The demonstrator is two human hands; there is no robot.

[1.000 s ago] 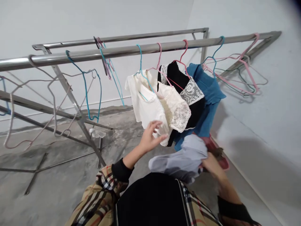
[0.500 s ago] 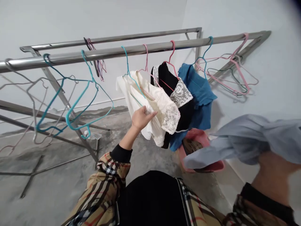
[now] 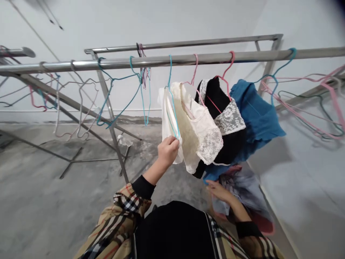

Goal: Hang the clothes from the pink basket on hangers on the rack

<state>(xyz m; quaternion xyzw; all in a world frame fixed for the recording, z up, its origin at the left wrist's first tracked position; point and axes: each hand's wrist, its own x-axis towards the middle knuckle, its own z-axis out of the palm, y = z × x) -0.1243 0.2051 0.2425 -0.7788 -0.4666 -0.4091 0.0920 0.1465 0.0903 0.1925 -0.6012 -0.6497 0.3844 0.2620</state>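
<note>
My left hand (image 3: 169,149) is closed on the front edge of a white garment (image 3: 164,104), at the lower corner of the teal hanger (image 3: 175,120) inside it. Beside it hang a cream lace-trimmed top (image 3: 206,131) on a pink hanger, a black top with white lace (image 3: 232,147), and a blue garment (image 3: 256,111). Low on the right, my right hand (image 3: 217,190) has its fingers stretched out at the bottom tip of the blue garment, over the basket. Grey cloth (image 3: 244,187) lies heaped in the red basket (image 3: 262,225).
A metal rail (image 3: 115,64) crosses the view, with a second frame bar (image 3: 188,43) behind it. Bare hangers (image 3: 81,97) hang on the left, and pink and green ones (image 3: 309,111) on the right. Rack legs (image 3: 111,118) stand on the concrete floor. A wall closes the right side.
My right hand has let go of the grey cloth, now in the basket, and moved left to the blue garment's lower end. My left hand has closed on the white garment. The view has shifted left.
</note>
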